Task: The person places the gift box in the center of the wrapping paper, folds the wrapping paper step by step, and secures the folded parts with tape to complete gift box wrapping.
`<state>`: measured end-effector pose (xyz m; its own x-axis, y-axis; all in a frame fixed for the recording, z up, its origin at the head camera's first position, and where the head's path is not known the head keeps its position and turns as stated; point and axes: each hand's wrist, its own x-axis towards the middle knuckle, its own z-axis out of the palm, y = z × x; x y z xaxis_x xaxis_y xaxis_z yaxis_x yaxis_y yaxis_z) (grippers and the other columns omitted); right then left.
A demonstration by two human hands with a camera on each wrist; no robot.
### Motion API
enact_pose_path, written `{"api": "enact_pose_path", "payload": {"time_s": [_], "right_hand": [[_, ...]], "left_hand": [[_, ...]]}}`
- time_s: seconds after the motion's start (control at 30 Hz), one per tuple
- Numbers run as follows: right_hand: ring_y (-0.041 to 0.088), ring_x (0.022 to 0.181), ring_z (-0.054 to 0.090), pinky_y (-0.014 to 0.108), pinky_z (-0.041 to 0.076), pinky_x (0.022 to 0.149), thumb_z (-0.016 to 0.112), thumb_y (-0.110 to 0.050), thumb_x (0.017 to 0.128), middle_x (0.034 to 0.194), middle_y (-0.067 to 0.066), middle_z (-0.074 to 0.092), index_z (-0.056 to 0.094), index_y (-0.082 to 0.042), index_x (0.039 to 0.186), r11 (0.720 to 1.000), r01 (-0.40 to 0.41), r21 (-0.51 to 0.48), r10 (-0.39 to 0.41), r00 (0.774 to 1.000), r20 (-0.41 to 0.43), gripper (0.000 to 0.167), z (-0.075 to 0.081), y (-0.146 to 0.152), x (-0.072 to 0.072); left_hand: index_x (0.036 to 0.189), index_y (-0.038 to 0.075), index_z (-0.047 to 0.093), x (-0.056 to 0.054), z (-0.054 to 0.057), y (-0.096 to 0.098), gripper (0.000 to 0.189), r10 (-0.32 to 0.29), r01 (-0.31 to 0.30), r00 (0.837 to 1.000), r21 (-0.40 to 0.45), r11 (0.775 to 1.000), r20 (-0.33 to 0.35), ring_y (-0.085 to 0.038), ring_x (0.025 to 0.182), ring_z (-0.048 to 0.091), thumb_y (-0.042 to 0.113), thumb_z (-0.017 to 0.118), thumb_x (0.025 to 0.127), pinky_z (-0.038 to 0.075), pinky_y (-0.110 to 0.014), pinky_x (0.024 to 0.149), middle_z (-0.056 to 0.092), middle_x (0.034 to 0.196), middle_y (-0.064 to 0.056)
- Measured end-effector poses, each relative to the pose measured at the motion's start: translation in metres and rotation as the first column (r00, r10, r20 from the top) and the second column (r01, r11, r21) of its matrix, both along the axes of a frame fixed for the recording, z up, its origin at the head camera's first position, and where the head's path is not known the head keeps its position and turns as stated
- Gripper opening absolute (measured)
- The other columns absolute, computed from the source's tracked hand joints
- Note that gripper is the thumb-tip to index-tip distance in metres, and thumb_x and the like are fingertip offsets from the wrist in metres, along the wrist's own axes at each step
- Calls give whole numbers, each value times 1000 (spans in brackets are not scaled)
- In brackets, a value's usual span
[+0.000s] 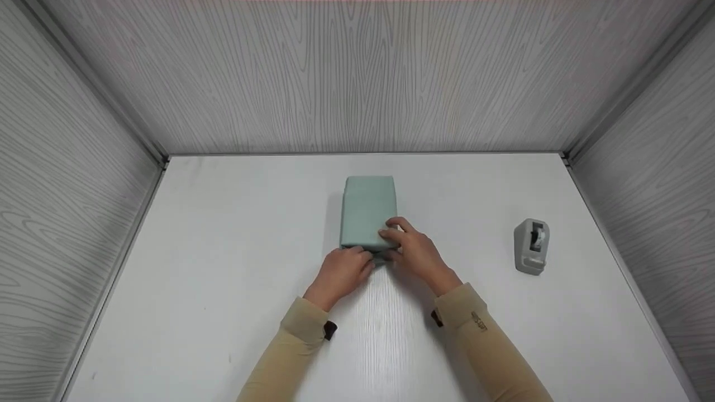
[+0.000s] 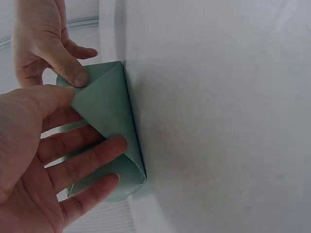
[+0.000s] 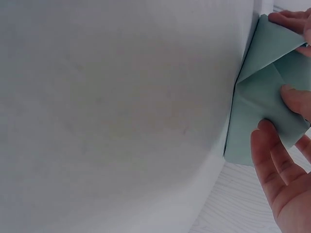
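A box wrapped in pale green paper [image 1: 368,209] lies lengthwise on the white table. Its near end has folded triangular paper flaps [image 2: 104,94]. My left hand [image 1: 345,271] is at that end, thumb and forefinger pinching a flap's tip while the other fingers lie across the folds. At the near right corner, my right hand [image 1: 419,254] grips the box, two fingertips on its top and the thumb lower down at the end. In the right wrist view the right hand [image 3: 286,170] has fingertips against the folded paper, and left fingers [image 3: 289,22] show at the upper corner.
A grey tape dispenser [image 1: 530,247] with a roll of tape stands to the right of the box. Wood-grain panels [image 1: 357,78] enclose the white table [image 1: 234,234] at the back and both sides.
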<state>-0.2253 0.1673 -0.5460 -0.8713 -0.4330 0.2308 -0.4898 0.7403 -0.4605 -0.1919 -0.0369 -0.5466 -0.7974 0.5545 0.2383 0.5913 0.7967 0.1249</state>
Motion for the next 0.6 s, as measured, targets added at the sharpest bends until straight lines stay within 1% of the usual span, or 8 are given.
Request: {"api": "enact_pose_path", "payload": {"time_s": [0.1, 0.2, 0.33, 0.43, 0.53, 0.6], "right_hand": [[21, 88, 67, 31, 54, 75, 80, -7, 82, 135, 0, 47, 67, -16, 125, 1000, 0, -3, 0, 1000, 3, 46, 1, 0, 1], [21, 90, 68, 32, 54, 76, 80, -7, 81, 135, 0, 48, 67, -16, 125, 1000, 0, -6, 0, 1000, -1, 46, 1, 0, 1], [21, 91, 67, 32, 54, 76, 80, -8, 82, 134, 0, 48, 68, -15, 125, 1000, -2, -11, 2, 1000, -2, 45, 0, 0, 1], [20, 91, 67, 31, 54, 76, 80, -9, 83, 134, -1, 48, 68, -16, 125, 1000, 2, -14, -2, 1000, 6, 44, 1, 0, 1], [20, 90, 68, 30, 54, 76, 79, -9, 83, 134, -1, 49, 68, -16, 125, 1000, 1, -3, -1, 1000, 7, 44, 1, 0, 2], [20, 88, 67, 31, 54, 75, 79, -9, 83, 134, 0, 49, 68, -16, 124, 1000, -8, 13, 8, 1000, 0, 43, 1, 0, 2]], "left_hand": [[92, 12, 72, -3, 0, 1, 13, -3, 3, 1000, -16, 1000, -19, -19, 77, 66, 26, 72, 91, 53, -37, 67, 67, 86, -2], [86, 13, 71, -6, -1, 3, 12, 4, -5, 998, -26, 1000, -61, -17, 72, 65, 24, 75, 88, 53, -35, 65, 68, 82, -1], [77, 14, 69, -10, -2, 5, 14, 16, -15, 991, 4, 1000, -134, -16, 62, 63, 20, 75, 87, 52, -34, 57, 67, 74, 1], [71, 14, 69, -10, -2, 6, 16, 14, -8, 982, 31, 999, -188, -15, 55, 59, 17, 74, 86, 51, -34, 52, 66, 68, 1], [67, 15, 70, -8, -1, 7, 20, -2, 11, 976, 40, 999, -218, -15, 52, 57, 13, 72, 87, 49, -34, 49, 63, 64, 0], [66, 15, 70, -7, 0, 7, 22, -15, 22, 974, 28, 999, -226, -16, 51, 57, 11, 70, 88, 48, -34, 47, 61, 63, -1]]}}
